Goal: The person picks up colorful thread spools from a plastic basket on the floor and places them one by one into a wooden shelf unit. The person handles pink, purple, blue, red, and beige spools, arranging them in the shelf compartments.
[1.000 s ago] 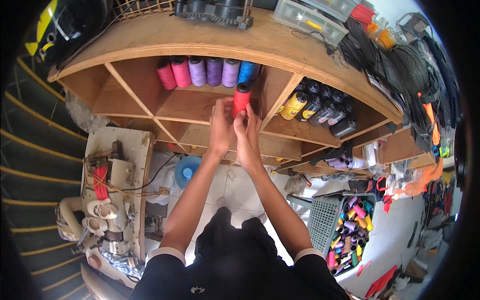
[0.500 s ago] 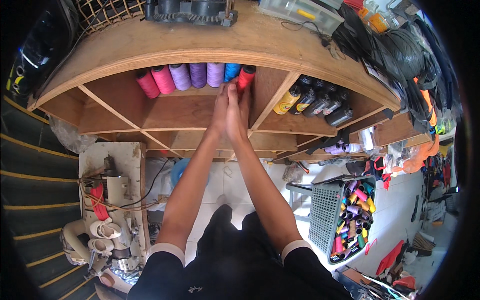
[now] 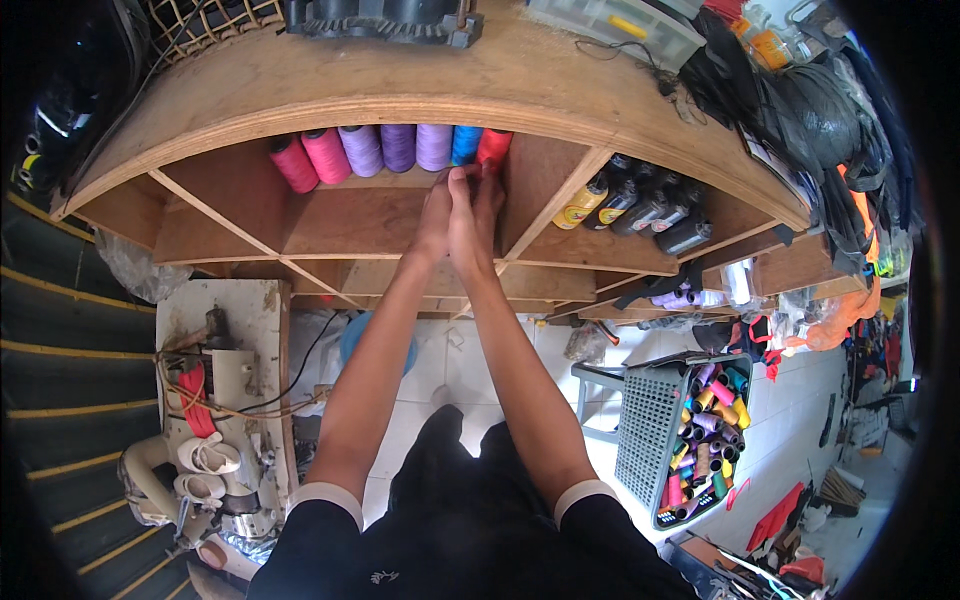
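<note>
Inside an upper compartment of the wooden shelf, my left hand (image 3: 437, 212) and my right hand (image 3: 478, 218) are pressed close together. Both are closed at the lower end of a red thread spool (image 3: 494, 148), which stands at the right end of a row. Some of my fingertips are hidden behind my hands and the spool. To the left stand a blue spool (image 3: 465, 145), a light purple spool (image 3: 433, 147), a dark purple spool (image 3: 397, 149), another light purple spool (image 3: 361, 151) and two pink spools, one (image 3: 325, 156) beside the other (image 3: 292, 164).
Dark bottles (image 3: 645, 208) and a yellow-labelled bottle (image 3: 580, 202) fill the compartment to the right. A green-grey basket (image 3: 648, 432) of mixed spools is on the floor at right. A sewing machine (image 3: 235, 385) stands at left. The wooden shelf top (image 3: 400, 92) overhangs my hands.
The red spool has gone from leaning toward me to standing nearly upright, in line with the row. My hands stay beside each other at its lower end.
</note>
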`<move>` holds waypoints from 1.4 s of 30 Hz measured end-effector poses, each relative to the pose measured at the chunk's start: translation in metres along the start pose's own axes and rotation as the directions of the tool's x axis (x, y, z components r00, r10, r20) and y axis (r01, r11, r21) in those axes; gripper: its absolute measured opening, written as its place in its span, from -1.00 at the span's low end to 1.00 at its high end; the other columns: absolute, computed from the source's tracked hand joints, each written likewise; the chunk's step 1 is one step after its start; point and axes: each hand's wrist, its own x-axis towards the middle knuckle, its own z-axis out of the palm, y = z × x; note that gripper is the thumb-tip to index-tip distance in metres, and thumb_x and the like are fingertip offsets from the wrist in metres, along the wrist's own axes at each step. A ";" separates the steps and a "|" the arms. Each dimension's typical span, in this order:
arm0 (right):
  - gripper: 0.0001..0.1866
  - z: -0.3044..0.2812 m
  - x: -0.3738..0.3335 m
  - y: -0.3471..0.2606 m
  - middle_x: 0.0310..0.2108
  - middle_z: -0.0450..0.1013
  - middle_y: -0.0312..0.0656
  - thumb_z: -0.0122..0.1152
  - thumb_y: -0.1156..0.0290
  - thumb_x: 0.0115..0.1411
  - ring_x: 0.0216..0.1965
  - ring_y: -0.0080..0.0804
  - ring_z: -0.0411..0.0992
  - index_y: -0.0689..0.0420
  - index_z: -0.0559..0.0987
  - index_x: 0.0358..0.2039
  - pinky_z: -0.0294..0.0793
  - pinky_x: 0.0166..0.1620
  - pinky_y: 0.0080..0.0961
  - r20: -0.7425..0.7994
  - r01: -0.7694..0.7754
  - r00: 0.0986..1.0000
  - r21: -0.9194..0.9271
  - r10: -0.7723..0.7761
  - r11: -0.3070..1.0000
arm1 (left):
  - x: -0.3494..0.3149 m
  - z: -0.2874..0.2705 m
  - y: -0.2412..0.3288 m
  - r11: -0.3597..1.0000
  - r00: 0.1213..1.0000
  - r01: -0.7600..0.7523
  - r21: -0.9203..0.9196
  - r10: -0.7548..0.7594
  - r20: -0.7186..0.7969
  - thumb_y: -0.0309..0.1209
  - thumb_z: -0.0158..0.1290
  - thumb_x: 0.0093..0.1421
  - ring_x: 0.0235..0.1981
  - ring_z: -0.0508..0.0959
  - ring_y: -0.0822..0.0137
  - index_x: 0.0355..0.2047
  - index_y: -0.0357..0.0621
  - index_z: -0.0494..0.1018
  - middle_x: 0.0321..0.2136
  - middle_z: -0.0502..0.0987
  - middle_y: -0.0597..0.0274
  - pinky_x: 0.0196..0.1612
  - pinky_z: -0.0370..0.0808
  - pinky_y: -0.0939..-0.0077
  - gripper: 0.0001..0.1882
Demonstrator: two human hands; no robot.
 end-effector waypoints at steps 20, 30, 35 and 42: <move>0.00 0.004 0.007 -0.004 0.30 0.08 0.20 0.08 -0.05 0.24 0.33 0.00 0.07 0.26 -0.22 0.38 0.01 0.32 -0.32 0.051 0.018 0.998 0.193 -0.029 0.981 | 0.016 -0.004 -0.030 0.995 0.999 -0.035 -0.095 0.038 0.026 -0.34 -0.01 0.21 0.02 0.49 0.11 0.07 -0.35 0.37 -0.02 0.50 -0.09 0.08 0.38 0.33 -0.54; 0.08 0.004 0.019 0.002 0.35 -0.06 0.27 0.12 -0.09 0.20 0.39 0.03 -0.06 0.34 -0.26 0.36 -0.07 0.36 -0.34 0.056 0.050 0.997 0.155 -0.060 0.987 | 0.007 -0.006 0.008 0.996 0.995 -0.068 -0.059 0.072 0.070 -0.38 -0.01 0.25 0.02 0.49 0.25 0.09 -0.38 0.36 -0.01 0.51 0.02 0.11 0.37 0.38 -0.56; 0.12 0.005 0.021 0.005 0.35 -0.10 0.29 0.17 -0.11 0.15 0.39 0.02 -0.09 0.38 -0.24 0.35 -0.10 0.37 -0.33 0.054 0.007 0.998 0.100 -0.012 0.995 | 0.007 -0.004 0.012 0.995 0.995 -0.053 -0.085 0.059 0.076 -0.38 0.00 0.24 0.04 0.48 0.23 0.11 -0.38 0.34 0.00 0.50 -0.01 0.11 0.36 0.38 -0.54; 0.12 -0.002 0.021 -0.010 0.37 -0.16 0.27 0.18 -0.12 0.14 0.42 0.02 -0.18 0.39 -0.19 0.35 -0.17 0.39 -0.32 0.130 -0.024 0.991 0.004 0.024 1.000 | 0.001 -0.011 0.008 0.997 0.996 0.076 -0.007 -0.076 -0.047 -0.44 0.04 0.17 0.02 0.51 0.25 0.02 -0.36 0.41 0.00 0.51 -0.08 0.06 0.39 0.41 -0.59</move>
